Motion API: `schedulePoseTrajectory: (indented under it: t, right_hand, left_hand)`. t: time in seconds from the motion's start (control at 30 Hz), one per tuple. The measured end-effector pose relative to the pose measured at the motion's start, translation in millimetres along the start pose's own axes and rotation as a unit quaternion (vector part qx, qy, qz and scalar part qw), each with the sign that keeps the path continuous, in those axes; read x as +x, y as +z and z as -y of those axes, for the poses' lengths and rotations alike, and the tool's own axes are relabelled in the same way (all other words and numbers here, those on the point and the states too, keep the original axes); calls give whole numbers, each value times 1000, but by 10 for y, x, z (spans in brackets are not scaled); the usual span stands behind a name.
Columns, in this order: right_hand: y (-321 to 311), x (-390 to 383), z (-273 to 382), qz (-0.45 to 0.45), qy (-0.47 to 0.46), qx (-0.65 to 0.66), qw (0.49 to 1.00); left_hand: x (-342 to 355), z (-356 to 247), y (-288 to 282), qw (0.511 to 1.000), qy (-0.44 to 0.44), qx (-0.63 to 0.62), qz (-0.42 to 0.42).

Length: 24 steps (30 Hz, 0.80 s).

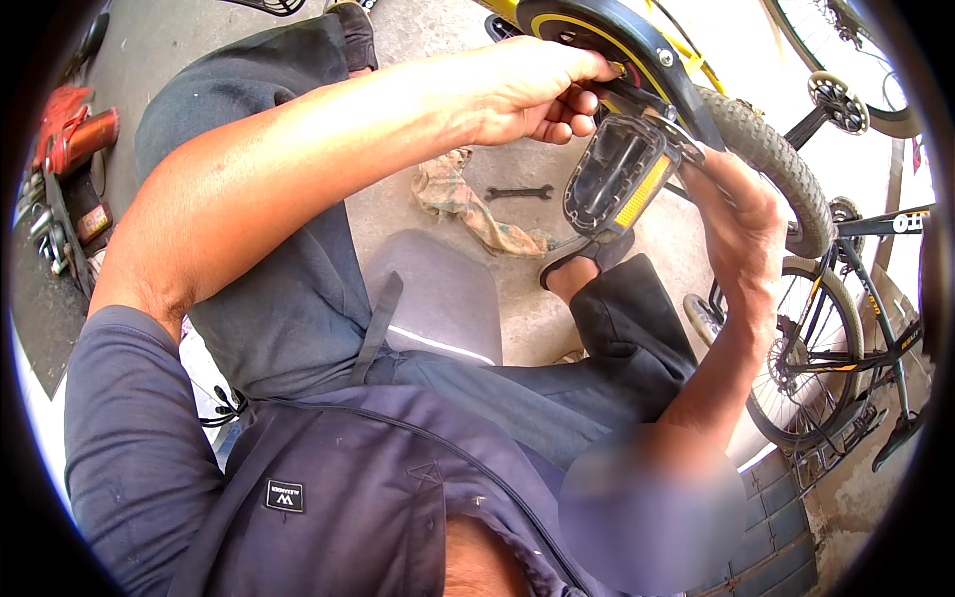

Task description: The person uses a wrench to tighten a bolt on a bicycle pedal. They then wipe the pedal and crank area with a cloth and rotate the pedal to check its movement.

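Note:
My left hand (pixel 557 92) reaches across to a bicycle's black-and-yellow chain guard (pixel 582 28). Its fingers are curled, with thumb and forefinger pinched at the inner end of a dark crank arm (pixel 637 98); what lies between them is hidden. Below the crank hangs a black pedal (pixel 609 179) with a yellow reflector strip (pixel 640 192). Right of the pedal, my right hand (pixel 738 224) is closed round a flat metal piece with holes (pixel 678 137). I cannot make out whether that piece is a tool or a bicycle part. The knobbly tyre (pixel 771 149) stands just behind.
An open-ended wrench (pixel 519 192) lies on the concrete floor beside a crumpled patterned rag (pixel 463 204). Loose metal tools (pixel 50 239) and a red container (pixel 92 139) are at the far left. Another bicycle (pixel 806 348) stands at the right, with a loose crankset (pixel 838 101) above it.

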State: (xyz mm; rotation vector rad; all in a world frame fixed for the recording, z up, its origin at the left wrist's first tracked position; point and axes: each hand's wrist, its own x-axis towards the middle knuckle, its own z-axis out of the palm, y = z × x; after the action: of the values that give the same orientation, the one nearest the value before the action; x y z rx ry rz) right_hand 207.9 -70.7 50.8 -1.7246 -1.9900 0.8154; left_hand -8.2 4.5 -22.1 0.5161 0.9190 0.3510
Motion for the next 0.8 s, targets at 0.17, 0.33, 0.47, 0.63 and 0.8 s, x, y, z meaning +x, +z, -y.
schedulePoseTrajectory:
  t: [0.17, 0.33, 0.47, 0.63, 0.8]
  right_hand:
    - [102, 50, -40, 27, 40, 8, 999]
    - [264, 108, -104, 53, 87, 16, 995]
    - [405, 181, -98, 63, 96, 83, 990]
    - [449, 241, 39, 91, 103, 159, 978]
    - [565, 269, -5, 114, 129, 346, 922]
  left_hand:
    - [12, 1, -24, 1000, -3, -10, 19]
    - [30, 13, -35, 1000, -5, -14, 16]
    - [38, 28, -74, 999, -12, -22, 25]
    - [55, 23, -84, 999, -1, -16, 30]
    - [54, 22, -85, 998, 17, -39, 36]
